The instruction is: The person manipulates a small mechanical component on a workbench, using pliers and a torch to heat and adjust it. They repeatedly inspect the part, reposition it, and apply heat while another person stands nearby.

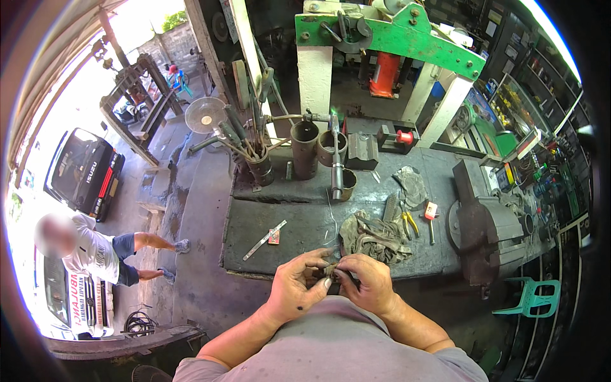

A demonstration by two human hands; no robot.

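Close to my body, over the front edge of the workbench [289, 216], both hands meet around a small dark object [329, 272]. My left hand [294, 284] has its fingers curled and its thumb pressed against the piece. From the other side my right hand [369, 283] pinches the same piece between thumb and fingertips. Most of it is hidden by the fingers, so its kind cannot be made out. Just beyond the hands lies a crumpled, dirty rag [369, 239], and a thin bent wire [332, 224] rests on the bench top beside it.
A steel ruler [262, 242] crosses a small red box [274, 237]. Yellow-handled pliers [409, 223] lie near the heavy vise [477, 232]. Metal cylinders [305, 153] stand behind, below a green-beamed press [401, 41]. A green stool [533, 297] is right; a person [95, 248] walks left.
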